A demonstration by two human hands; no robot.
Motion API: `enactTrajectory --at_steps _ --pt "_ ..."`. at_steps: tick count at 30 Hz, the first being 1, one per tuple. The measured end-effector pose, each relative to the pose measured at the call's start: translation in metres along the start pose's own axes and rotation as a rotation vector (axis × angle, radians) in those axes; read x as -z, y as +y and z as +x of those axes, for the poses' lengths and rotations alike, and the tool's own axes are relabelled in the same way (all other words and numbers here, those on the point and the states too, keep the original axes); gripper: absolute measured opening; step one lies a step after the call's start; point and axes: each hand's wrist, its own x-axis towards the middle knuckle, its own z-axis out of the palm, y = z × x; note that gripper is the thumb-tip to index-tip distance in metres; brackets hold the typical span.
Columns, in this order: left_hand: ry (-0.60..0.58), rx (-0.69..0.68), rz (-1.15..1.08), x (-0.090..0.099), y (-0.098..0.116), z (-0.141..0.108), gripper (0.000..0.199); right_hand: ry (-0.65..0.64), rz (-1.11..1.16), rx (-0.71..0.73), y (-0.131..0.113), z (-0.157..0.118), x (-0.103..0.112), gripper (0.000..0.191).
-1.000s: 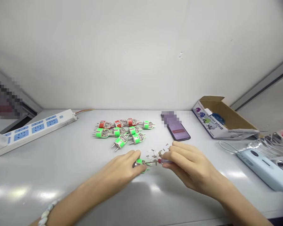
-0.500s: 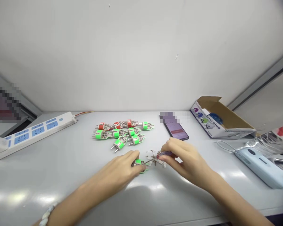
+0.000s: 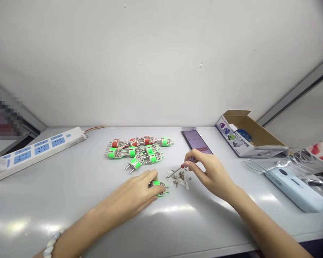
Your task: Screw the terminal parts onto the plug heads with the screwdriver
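"Head view, hands?"
"Apart: left hand [image 3: 131, 191] clamped on a green plug [image 3: 160, 188], right hand [image 3: 208, 172] pinching a small screwdriver [image 3: 187, 165]."
"Shaft?"
"Slanted down-left toward the plug, above loose screws [image 3: 181, 176], right hand nearer"

White counter [image 3: 78, 182]: one power strip [image 3: 40, 150] with blue sockets, a cluster of red and green two-pin plugs [image 3: 134, 150], loose screws [image 3: 181, 176]. Also one smartphone [image 3: 197, 140], one open cardboard box [image 3: 244, 138], one pale blue corded device [image 3: 296, 190], silver foil packaging [image 3: 298, 163].

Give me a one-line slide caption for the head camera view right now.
Head view: the left hand grips a green plug while the right hand holds a small screwdriver over loose screws.
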Motion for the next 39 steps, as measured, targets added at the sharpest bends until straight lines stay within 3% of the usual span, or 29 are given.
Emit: enactTrajectory --at_steps 12,19,26,39 --pt "0.050 -0.023 -0.013 -0.005 -0.004 -0.002 0.021 0.036 0.108 -0.018 -0.003 -0.001 0.007 0.018" --pt "-0.036 0.017 -0.113 -0.004 -0.010 -0.003 0.025 0.034 0.242 -0.020 -0.007 -0.004 0.014 0.023" --pt "-0.004 0.017 -0.263 -0.003 -0.015 -0.002 0.023 0.008 0.266 -0.005 -0.008 -0.004 0.012 0.022" --pt "-0.017 0.045 -0.297 -0.004 -0.016 -0.001 0.024 -0.020 0.244 0.027 -0.010 -0.005 0.004 0.019"
